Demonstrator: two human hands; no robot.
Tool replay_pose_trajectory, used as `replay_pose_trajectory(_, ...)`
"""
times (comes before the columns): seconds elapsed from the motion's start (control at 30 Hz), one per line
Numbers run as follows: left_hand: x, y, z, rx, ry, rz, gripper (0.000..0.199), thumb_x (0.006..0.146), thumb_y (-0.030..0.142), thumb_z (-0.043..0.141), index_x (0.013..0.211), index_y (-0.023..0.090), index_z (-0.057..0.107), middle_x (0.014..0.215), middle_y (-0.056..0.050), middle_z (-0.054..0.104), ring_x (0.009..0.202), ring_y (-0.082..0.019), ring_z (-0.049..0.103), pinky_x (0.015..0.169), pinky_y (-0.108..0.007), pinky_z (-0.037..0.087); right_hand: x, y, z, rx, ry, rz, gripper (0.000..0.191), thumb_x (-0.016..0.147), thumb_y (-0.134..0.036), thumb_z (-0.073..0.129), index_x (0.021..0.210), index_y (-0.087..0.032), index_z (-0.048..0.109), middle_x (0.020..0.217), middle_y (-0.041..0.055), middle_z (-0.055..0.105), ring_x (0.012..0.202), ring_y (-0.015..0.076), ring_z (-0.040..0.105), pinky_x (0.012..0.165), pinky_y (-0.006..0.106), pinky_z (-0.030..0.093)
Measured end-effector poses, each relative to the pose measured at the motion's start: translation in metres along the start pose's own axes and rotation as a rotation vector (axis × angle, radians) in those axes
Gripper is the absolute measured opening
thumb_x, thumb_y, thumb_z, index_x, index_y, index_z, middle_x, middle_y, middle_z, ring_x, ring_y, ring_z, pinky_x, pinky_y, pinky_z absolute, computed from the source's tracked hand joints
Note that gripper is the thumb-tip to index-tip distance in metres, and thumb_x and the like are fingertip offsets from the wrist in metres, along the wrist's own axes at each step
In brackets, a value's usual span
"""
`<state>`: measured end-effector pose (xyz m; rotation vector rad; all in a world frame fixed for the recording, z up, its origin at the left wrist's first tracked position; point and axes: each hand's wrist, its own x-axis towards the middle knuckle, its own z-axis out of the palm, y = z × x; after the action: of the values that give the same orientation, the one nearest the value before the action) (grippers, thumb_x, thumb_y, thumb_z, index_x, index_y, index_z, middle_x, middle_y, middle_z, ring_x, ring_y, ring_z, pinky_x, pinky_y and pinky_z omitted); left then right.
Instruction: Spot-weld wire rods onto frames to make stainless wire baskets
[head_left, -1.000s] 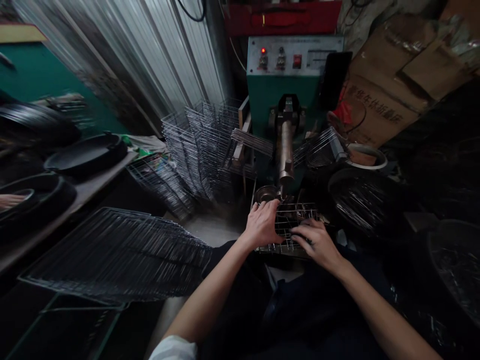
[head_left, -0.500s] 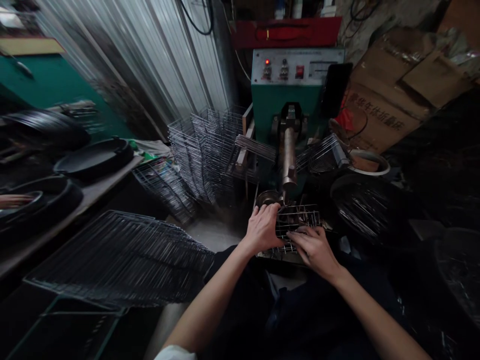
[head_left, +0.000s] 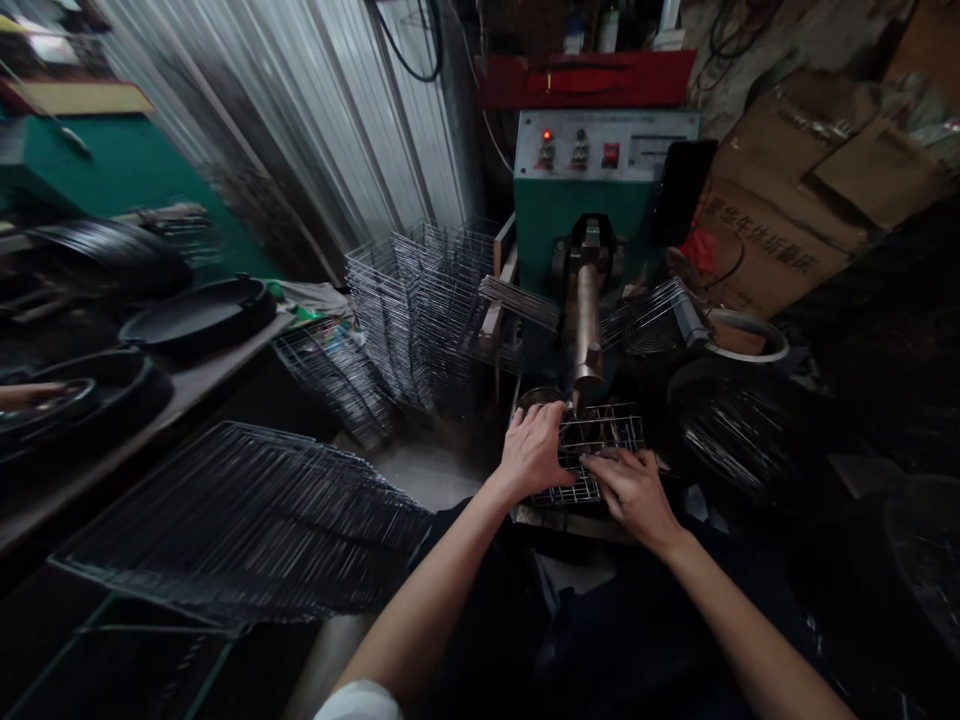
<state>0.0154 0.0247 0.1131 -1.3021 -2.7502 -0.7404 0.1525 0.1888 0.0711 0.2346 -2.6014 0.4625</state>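
A small wire rack (head_left: 615, 430) lies under the metal rod (head_left: 589, 325) of a green machine (head_left: 551, 215). My left hand (head_left: 534, 450) is closed on the rack's left side, its fingertips near the rod's lower tip. On the rack's right part, my right hand (head_left: 630, 488) has its fingers bent around the wires, also closed. The panel of the machine shows a lit red lamp (head_left: 547, 134). What lies beneath the rack is too dark to make out.
Stacked wire racks (head_left: 420, 310) stand behind left, and a large pile of wire grids (head_left: 240, 530) lies nearer left. Dark round pans (head_left: 199, 315) rest on the left bench. At right are a bin of wires (head_left: 731, 425) and a cardboard box (head_left: 780, 240). Another person's hand (head_left: 30, 396) shows far left.
The whole view has shifted slightly, so things appear a little further right. Both my hands keep their hold on the rack, which seems slightly turned or moved under the rod.
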Motion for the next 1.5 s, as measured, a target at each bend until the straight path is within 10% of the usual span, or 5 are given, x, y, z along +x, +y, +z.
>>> replay_pose_trajectory(1.1,0.074,-0.027,-0.022,0.129,-0.085,-0.001,0.101,0.055,0.060,0.079,0.136,0.020,0.034,0.119,-0.014,0.069,0.110,-0.036,0.065,0.095,-0.045,0.046,0.056,0.034,0.004,-0.102,0.114,0.257,0.015,0.099,-0.032,0.057,0.094,-0.024,0.069,0.096,0.0056,0.068,0.097,0.0245,0.054,0.086,0.039,0.029)
replay_pose_trajectory(1.23,0.082,-0.041,-0.032,0.106,-0.153,0.062,0.115,0.059,0.066,0.077,0.150,0.021,0.022,0.132,-0.015,0.064,0.118,-0.035,0.062,0.094,-0.041,0.048,0.062,0.058,-0.013,-0.010,0.163,0.241,0.021,0.097,-0.036,0.055,0.095,-0.022,0.070,0.098,0.0072,0.067,0.097,0.0254,0.056,0.085,0.037,0.038)
replay_pose_trajectory(1.33,0.101,-0.056,-0.046,0.193,-0.203,0.024,0.080,0.080,0.063,0.061,0.145,0.023,0.040,0.130,-0.011,0.066,0.119,-0.029,0.063,0.090,-0.034,0.050,0.093,0.094,-0.031,-0.035,0.195,0.285,0.025,0.096,-0.034,0.052,0.099,-0.019,0.071,0.104,0.0107,0.068,0.101,0.0271,0.057,0.091,0.039,0.042)
replay_pose_trajectory(1.5,0.140,-0.069,-0.053,0.346,-0.414,0.012,0.028,0.086,0.035,0.058,0.108,0.027,0.074,0.110,-0.003,0.076,0.106,-0.021,0.069,0.086,-0.025,0.051,0.164,0.148,-0.036,0.027,-0.358,0.389,0.026,0.092,-0.040,0.058,0.102,-0.024,0.077,0.107,0.0071,0.074,0.103,0.0287,0.063,0.088,0.038,0.045)
